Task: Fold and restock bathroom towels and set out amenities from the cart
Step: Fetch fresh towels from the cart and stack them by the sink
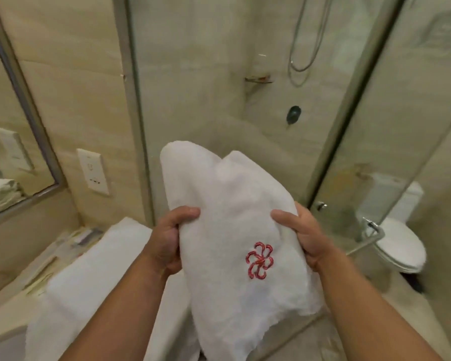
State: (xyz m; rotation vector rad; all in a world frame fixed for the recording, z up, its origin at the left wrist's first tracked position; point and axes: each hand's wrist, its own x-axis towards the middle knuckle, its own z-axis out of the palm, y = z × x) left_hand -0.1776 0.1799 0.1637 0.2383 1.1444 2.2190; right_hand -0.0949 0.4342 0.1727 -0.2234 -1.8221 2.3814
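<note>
Glass shower screen (206,74) behind white towel (232,230)

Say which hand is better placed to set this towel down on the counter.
Left, probably: the left hand grips the towel by the edge nearest the counter; the right hand grips the far edge, toward the toilet.

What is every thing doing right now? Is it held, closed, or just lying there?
Towel: partly folded, held up in the air.
Left hand: gripping the towel's left edge.
Right hand: gripping its right edge.
Second towel: lying down, untouched.
Toilet: lid down.
Outlet: nothing plugged in.
</note>
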